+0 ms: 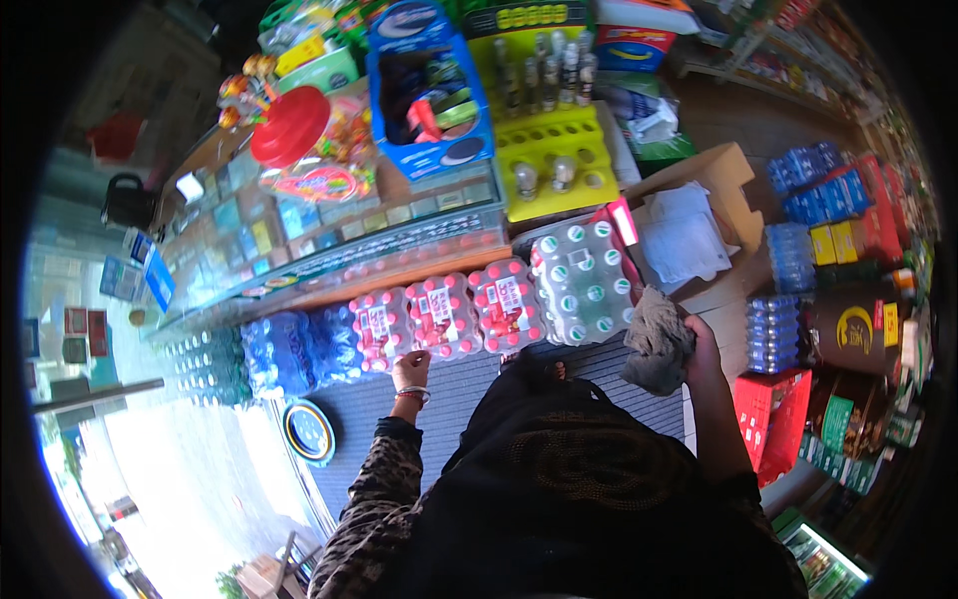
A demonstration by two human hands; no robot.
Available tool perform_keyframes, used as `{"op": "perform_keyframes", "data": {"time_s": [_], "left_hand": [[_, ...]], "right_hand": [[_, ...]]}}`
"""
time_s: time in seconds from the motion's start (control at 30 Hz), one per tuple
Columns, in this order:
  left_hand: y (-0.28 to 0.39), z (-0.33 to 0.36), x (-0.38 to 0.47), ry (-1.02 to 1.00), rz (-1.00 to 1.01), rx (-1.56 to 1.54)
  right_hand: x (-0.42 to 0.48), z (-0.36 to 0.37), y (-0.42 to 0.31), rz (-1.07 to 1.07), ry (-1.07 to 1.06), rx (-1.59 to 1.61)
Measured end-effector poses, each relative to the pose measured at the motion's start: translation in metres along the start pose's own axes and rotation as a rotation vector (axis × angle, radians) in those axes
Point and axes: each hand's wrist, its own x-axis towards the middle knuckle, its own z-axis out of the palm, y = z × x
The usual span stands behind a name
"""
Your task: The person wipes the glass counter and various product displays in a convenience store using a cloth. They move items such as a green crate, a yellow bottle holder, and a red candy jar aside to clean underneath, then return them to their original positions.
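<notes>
My right hand [702,350] grips a bunched grey-brown cloth [657,341], held out beside a shrink-wrapped pack of clear bottles with white and green caps [585,288]. My left hand [411,372] is at the near edge of the pink-capped bottle packs [443,314]; whether its fingers touch the wrap or pinch anything is too small to tell. Another pink-capped pack [507,305] stands to the right of these. Blue-wrapped bottle packs [278,356] continue the row leftward, followed by dark green bottles [202,368].
Behind the row runs a glass display counter [337,247] bearing a blue box [434,161] and a yellow bulb stand [557,165]. An open carton [722,168] holds white paper. At right are stacked goods and a red crate [771,423]. A round object [308,433] lies on the ribbed mat [374,427].
</notes>
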Motion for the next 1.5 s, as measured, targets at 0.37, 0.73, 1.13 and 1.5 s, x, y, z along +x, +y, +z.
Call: {"op": "perform_keyframes", "data": {"time_s": [0.37,0.73,1.13,1.5], "left_hand": [[-0.018,0.011,0.026,-0.252,-0.090,0.029],[0.271,0.066,-0.082,-1.168,0.263,-0.699],[0.412,0.185,-0.157,-1.029,0.276,-0.877],[0.454,0.246,-0.107,-0.285,0.317,-0.495]], "right_hand": [[0.007,0.029,0.029,0.160,-0.020,-0.001],[0.018,0.070,-0.017,0.007,0.111,0.173],[0.044,0.018,-0.111,-0.113,-0.187,-0.277],[0.100,-0.077,-0.192,0.123,-0.102,0.326]]}}
